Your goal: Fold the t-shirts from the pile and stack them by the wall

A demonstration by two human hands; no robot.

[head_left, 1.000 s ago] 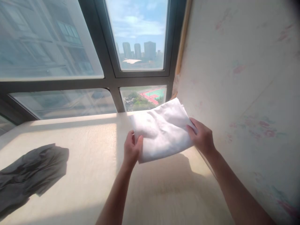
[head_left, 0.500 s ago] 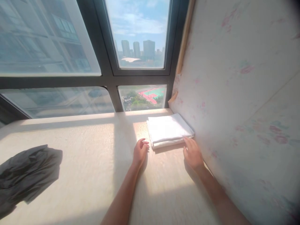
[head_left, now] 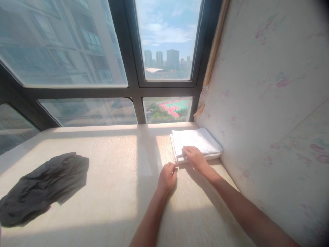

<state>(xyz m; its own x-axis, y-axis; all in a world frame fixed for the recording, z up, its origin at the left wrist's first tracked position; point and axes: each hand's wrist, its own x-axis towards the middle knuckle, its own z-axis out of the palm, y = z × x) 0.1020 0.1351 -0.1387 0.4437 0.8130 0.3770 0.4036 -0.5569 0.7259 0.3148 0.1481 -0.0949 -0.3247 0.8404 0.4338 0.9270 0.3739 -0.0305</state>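
Note:
A folded white cloth [head_left: 199, 139] lies in a neat, layered rectangle near the window, close to the right wall. My left hand [head_left: 167, 178] is at its near left corner, fingers curled and pinched together at the edge; the exact contact is hard to make out. On the near part of the cloth rests my right hand [head_left: 195, 159], with its fingers stretched out flat over the top layer. A crumpled dark grey garment [head_left: 48, 187] lies well to the left, apart from both hands.
The pale, sunlit surface [head_left: 110, 192] runs up to a dark window frame [head_left: 164, 92]. A wall [head_left: 259, 113] with flowered paper bounds it on the right, its paper peeling near the window corner.
My right hand has moved left from the cloth's near right corner onto its top. My left hand has closed at the near left corner. The view has shifted left.

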